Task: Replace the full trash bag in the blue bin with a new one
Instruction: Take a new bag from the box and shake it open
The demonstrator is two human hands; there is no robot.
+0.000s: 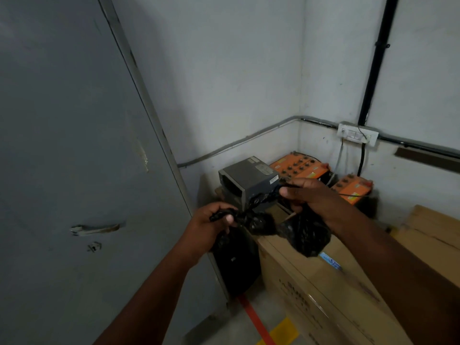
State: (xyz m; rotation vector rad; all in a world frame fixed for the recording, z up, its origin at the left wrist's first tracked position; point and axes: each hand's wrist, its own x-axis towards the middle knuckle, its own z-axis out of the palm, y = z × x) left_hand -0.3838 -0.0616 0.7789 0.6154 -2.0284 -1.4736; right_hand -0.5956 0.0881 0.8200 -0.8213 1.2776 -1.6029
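**Black plastic stretched between two hands**

Black, crinkled film fills the middle of my view: the trash bag [263, 220] is held up in the air in front of a room corner, above the cardboard boxes [323, 282]. Its twisted neck runs as a thin rope from lower left to upper right, so the long axis slants upward toward the right. My left hand [214, 222] is clenched around the lower end of that rope, with more glossy plastic hanging beneath the fist. My right hand [308, 195] pinches the upper end between thumb and fingers, and a wrinkled, pouch-like lobe of the bag sags below its palm. A knot-like bunch sits between the two hands.

Behind the bag stands a dark grey metal box [249, 178] with sharp edges, and next to it two orange batteries [301, 168] with rows of round caps. A grey door [74, 145] with a worn handle fills the left side; the walls are pale and scuffed.
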